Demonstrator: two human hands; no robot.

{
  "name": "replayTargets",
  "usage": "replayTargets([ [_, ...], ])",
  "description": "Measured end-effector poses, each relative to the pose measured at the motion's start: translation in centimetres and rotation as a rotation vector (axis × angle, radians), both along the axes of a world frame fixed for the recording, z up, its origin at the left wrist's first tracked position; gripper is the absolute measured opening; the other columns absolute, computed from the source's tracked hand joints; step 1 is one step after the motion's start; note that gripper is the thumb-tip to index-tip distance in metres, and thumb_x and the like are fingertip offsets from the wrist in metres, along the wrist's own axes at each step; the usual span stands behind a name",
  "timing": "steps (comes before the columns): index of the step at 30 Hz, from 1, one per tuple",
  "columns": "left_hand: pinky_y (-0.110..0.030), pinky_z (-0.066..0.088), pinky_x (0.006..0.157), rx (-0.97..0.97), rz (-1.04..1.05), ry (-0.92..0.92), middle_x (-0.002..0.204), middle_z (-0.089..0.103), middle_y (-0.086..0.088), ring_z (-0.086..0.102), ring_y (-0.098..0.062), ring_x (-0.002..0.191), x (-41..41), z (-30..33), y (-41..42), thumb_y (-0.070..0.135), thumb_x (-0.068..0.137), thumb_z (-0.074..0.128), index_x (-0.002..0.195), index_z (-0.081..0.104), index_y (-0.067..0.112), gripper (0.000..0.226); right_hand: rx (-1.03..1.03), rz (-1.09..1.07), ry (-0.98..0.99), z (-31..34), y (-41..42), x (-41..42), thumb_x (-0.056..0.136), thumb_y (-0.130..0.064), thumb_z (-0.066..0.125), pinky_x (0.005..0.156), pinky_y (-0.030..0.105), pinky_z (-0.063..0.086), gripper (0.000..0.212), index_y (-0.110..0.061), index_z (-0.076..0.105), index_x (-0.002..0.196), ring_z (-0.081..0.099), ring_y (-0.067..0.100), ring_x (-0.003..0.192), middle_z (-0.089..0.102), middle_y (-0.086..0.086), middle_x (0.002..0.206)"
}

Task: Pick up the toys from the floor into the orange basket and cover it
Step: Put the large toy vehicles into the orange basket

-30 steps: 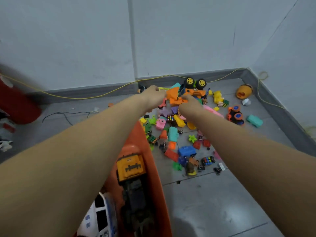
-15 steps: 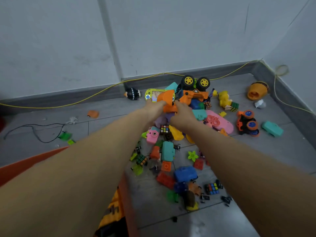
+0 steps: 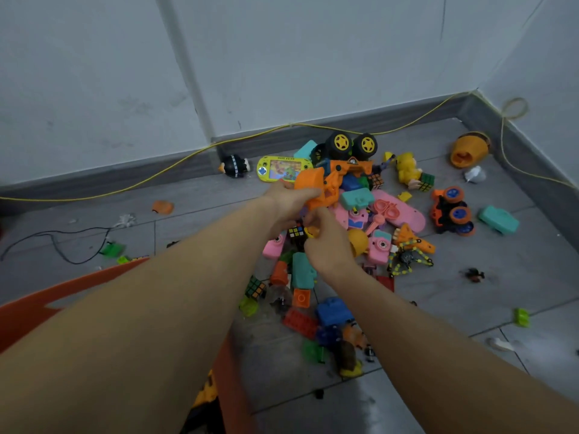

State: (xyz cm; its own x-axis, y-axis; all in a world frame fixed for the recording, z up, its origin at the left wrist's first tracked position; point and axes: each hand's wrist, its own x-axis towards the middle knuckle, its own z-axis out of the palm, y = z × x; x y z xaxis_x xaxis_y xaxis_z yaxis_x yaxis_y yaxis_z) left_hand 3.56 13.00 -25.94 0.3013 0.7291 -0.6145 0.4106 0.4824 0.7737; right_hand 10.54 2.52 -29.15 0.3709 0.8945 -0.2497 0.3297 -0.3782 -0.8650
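Gripping the orange toy truck [image 3: 326,186] — left hand [image 3: 288,202]; right hand [image 3: 326,242] pinches a small yellow-orange piece [image 3: 311,231].

Plastic toys [image 3: 357,198] (glossy floor tiles [image 3: 470,277]).

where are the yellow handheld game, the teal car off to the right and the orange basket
yellow handheld game [image 3: 284,169]: head view, on its screen.
teal car [image 3: 498,219]: head view, on its top.
orange basket [image 3: 28,311]: head view, on its near rim, lower left.
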Motion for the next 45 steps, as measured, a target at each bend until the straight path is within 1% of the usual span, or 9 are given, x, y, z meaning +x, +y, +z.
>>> replayTargets([
  [3,-0.037,0.054,0.077,0.072,0.069,0.008,0.093,0.061,-0.008,0.057,-0.019,0.076,0.6,0.1,-0.8,0.034,0.086,0.065,0.113,0.049,0.017,0.036,0.039,-0.071,0.033,1.0,-0.6,-0.2,0.079,0.015,0.047,0.054,0.026,0.029,0.04,-0.016,0.047,0.105,0.044,0.02,0.081,0.052,0.0,0.105],
  [9,-0.051,0.049,0.097,0.105,0.062,-0.005,0.13,0.05,-0.006,0.057,-0.03,0.113,2.2,0.6,-2.0,0.057,0.066,0.077,0.144,0.025,0.027,0.098,-0.002,-0.25,0.167,1.2,-2.2,1.7,0.09,0.007,0.045,0.055,0.03,0.04,0.044,-0.025,0.048,0.121,0.052,0.013,0.075,0.054,-0.002,0.112],
  [15,-0.05,0.052,0.093,0.245,0.093,0.057,0.122,0.053,-0.008,0.057,-0.032,0.109,3.4,0.2,-1.3,0.034,0.082,0.074,0.142,0.032,0.018,0.075,-0.001,-0.409,0.291,0.0,-1.3,3.0,0.098,-0.006,0.042,0.045,0.016,0.039,0.052,-0.027,0.042,0.146,0.048,0.011,0.065,0.055,-0.003,0.118],
  [24,-0.043,0.06,0.077,0.226,0.258,-0.153,0.095,0.053,0.003,0.064,-0.022,0.091,1.1,1.9,-1.4,0.022,0.089,0.065,0.12,0.043,0.023,0.039,0.026,-0.544,0.479,-0.1,0.7,2.3,0.098,-0.043,0.043,0.11,0.049,0.038,0.054,-0.031,0.035,0.149,0.044,0.027,0.133,0.041,0.0,0.15],
  [27,-0.046,0.06,0.078,0.328,0.245,-0.144,0.097,0.053,0.002,0.064,-0.027,0.097,-0.8,4.1,-1.8,0.022,0.09,0.064,0.128,0.042,0.017,0.044,0.026,-0.593,0.634,1.4,1.2,1.9,0.098,-0.044,0.042,0.103,0.051,0.044,0.056,-0.028,0.033,0.151,0.046,0.031,0.132,0.039,0.005,0.151],
  [30,-0.048,0.06,0.08,0.376,0.237,-0.178,0.102,0.057,-0.002,0.066,-0.028,0.098,-3.2,6.9,-2.7,0.022,0.089,0.065,0.126,0.044,0.017,0.043,0.02,-0.618,0.767,4.0,1.1,1.3,0.097,-0.048,0.042,0.067,0.036,0.05,0.05,-0.025,0.043,0.142,0.058,0.028,0.115,0.054,0.007,0.134],
  [38,-0.033,0.061,0.065,0.419,0.291,-0.271,0.104,0.059,-0.011,0.067,-0.019,0.075,-9.8,12.7,-6.8,0.019,0.093,0.061,0.118,0.044,0.013,0.031,0.045,-0.632,0.903,10.6,-0.4,-3.3,0.095,-0.06,0.033,0.064,0.043,0.056,0.057,-0.023,0.054,0.132,0.07,0.032,0.094,0.073,0.013,0.107],
  [41,-0.035,0.061,0.065,0.413,0.358,-0.274,0.102,0.061,-0.014,0.067,-0.022,0.074,-12.7,14.5,-7.7,0.02,0.091,0.062,0.114,0.046,0.01,0.03,0.055,-0.644,0.937,13.3,-1.1,-5.1,0.093,-0.058,0.039,0.08,0.059,0.055,0.053,-0.019,0.055,0.126,0.07,0.038,0.095,0.071,0.021,0.107],
  [45,-0.03,0.053,0.055,0.4,0.427,-0.31,0.084,0.061,-0.012,0.063,-0.025,0.067,-16.6,17.0,-9.2,0.026,0.08,0.062,0.096,0.048,0.012,0.026,0.076,-0.562,0.984,16.5,-2.3,-7.2,0.098,-0.053,0.039,0.073,0.047,0.055,0.049,-0.011,0.062,0.11,0.067,0.033,0.093,0.071,0.018,0.099],
])
